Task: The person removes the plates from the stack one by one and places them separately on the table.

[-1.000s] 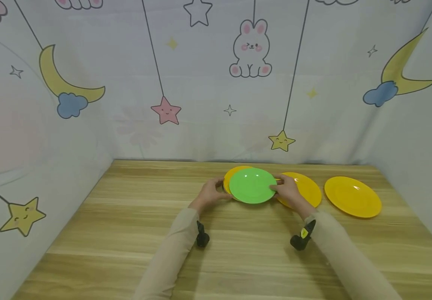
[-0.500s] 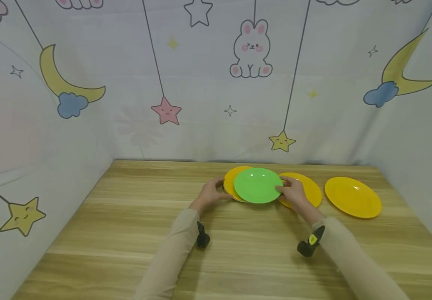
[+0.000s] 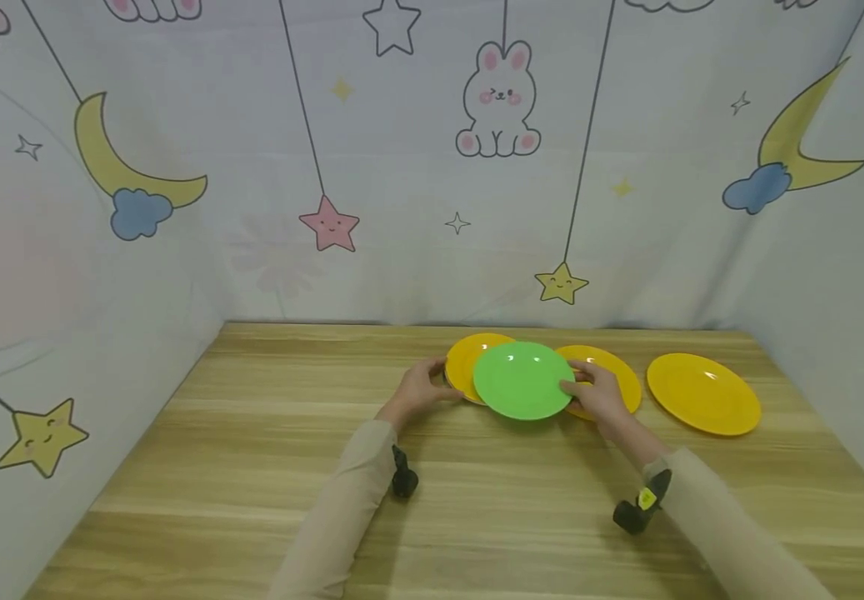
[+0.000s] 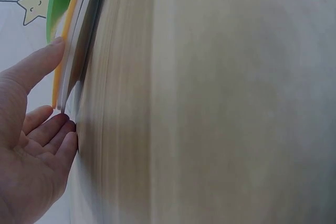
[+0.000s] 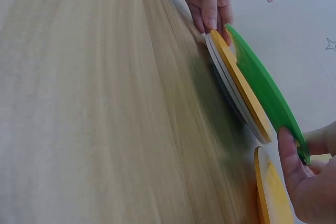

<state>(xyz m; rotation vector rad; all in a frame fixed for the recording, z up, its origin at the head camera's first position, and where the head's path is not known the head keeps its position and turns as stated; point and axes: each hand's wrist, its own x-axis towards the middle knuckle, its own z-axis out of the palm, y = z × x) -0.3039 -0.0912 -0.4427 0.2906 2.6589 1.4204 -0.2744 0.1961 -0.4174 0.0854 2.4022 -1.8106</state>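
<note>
My right hand [image 3: 600,393] pinches the right rim of a green plate [image 3: 524,381], thumb on top and fingers beneath. The green plate is tilted and held above a stack of plates, covering part of it. On top of the stack lies a yellow plate [image 3: 465,364]; pale plate edges [image 5: 231,85] show under it in the right wrist view. My left hand [image 3: 418,387] holds the stack's left edge, its thumb on the yellow rim and its fingers curved at the side, as the left wrist view shows. The green plate's right side overlaps a second yellow plate [image 3: 611,379].
Another yellow plate [image 3: 704,394] lies flat at the far right of the wooden table [image 3: 267,467]. A white curtain [image 3: 402,150] with printed moons, stars and a rabbit stands behind the table and along both sides.
My right hand has drawn the green plate to the right and slightly toward me, baring more of the yellow plate on the stack. The left hand has stayed at the stack's edge.
</note>
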